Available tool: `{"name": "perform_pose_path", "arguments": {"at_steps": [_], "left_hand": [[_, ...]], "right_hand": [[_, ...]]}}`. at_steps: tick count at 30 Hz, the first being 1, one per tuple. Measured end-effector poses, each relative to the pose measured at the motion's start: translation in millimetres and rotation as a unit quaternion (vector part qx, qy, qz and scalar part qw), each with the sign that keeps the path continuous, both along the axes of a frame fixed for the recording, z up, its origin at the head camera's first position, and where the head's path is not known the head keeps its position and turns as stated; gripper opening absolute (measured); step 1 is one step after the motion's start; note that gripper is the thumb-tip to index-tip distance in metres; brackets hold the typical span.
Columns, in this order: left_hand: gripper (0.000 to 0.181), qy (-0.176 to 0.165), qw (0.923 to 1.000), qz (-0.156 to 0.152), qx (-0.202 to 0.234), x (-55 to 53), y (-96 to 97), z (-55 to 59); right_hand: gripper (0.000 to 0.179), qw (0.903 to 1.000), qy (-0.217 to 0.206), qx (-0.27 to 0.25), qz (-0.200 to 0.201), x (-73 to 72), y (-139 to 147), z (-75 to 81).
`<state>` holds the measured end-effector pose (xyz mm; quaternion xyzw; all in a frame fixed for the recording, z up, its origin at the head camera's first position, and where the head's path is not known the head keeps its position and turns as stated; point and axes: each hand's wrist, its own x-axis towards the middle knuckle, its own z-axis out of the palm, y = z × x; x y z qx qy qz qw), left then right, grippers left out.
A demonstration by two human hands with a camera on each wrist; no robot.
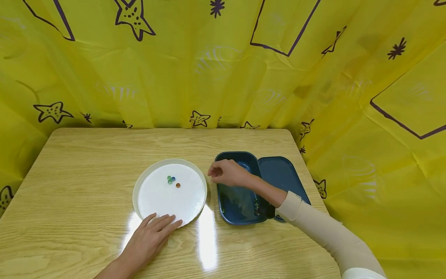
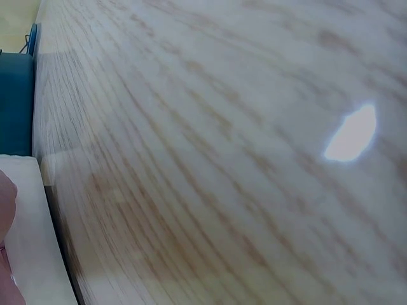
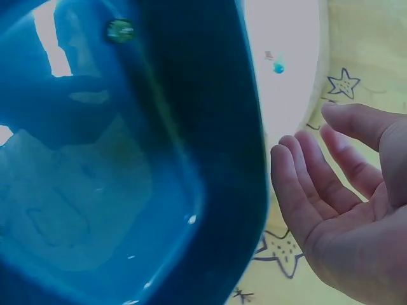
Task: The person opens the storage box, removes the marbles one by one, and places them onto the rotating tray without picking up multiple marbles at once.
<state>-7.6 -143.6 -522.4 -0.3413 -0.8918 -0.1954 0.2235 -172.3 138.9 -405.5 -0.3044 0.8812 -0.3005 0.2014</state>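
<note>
My left hand [image 1: 150,237] rests at the near rim of a round white tray [image 1: 156,203], its fingers lying over the edge. On the tray sit several glass marbles: green ones [image 1: 169,180], a blue one [image 1: 173,179] touching them, and an amber one [image 1: 178,185] slightly apart. Above the left wall of a dark blue rectangular container [image 1: 240,221], my right hand [image 1: 228,173] hovers with fingers loosely bent. The right wrist view shows nothing in that hand [image 3: 346,190]. More marbles [image 1: 256,205] lie inside the container, one green marble [image 3: 119,30] being plain in the right wrist view.
A flat dark blue lid [image 1: 280,170] lies right of the container, partly behind my right forearm. The wooden table [image 1: 87,174] reaches to a yellow patterned curtain [image 1: 167,77] at the back and right.
</note>
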Motion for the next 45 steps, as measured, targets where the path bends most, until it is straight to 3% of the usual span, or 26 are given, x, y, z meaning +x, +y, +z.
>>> {"name": "perform_pose_path", "arguments": {"at_steps": [15,23,34,45], "left_hand": [[0.055,0.001,1.0000,-0.003,0.007,0.2,1.5,1.1],[0.053,0.002,0.9999,-0.002,0.010,0.6,2.0,-0.2],[0.053,0.001,0.9999,-0.001,0.011,0.7,1.9,-0.5],[0.052,0.002,0.9999,-0.004,0.013,0.8,1.5,-0.2]], "right_hand": [[0.007,0.9983,-0.058,-0.005,-0.005,35.9,40,-30.1],[0.016,0.9948,-0.101,0.006,-0.012,48.7,47,-45.1],[0.016,0.9940,-0.102,0.037,0.015,58.4,45,-60.4],[0.020,0.9976,-0.050,0.041,0.025,60.8,40,-69.0]]}}
